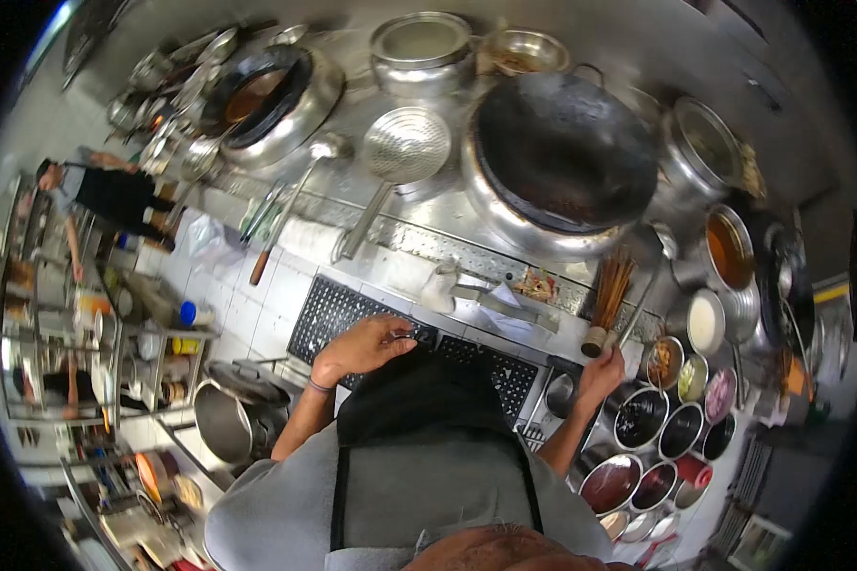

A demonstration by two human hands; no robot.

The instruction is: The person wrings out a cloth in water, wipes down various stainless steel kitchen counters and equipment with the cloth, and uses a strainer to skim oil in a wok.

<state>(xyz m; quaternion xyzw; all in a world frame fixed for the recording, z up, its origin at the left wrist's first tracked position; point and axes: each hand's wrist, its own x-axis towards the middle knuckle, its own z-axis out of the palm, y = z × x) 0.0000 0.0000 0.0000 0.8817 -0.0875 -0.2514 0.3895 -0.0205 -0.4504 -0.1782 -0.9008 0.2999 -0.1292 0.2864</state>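
Observation:
My left hand (367, 344) hovers in front of the black apron (428, 400), its fingers loosely curled and the thumb apart from them. Nothing shows in it. On the right, my right hand (600, 373) is closed around the handle end of a ladle (667, 241), whose bowl points away from me beside the large wok. A bamboo wok brush (611, 290) lies just beyond that hand, bristles away from me. The large dark wok (566, 143) sits on the stove, with some dark residue near its front wall.
A perforated skimmer (407, 145) and another ladle (329, 147) rest on the steel stove. Several seasoning pots, including a black one (641, 419), crowd the right side. A large metal pot (224, 419) stands at left. A co-worker (105, 195) is at far left.

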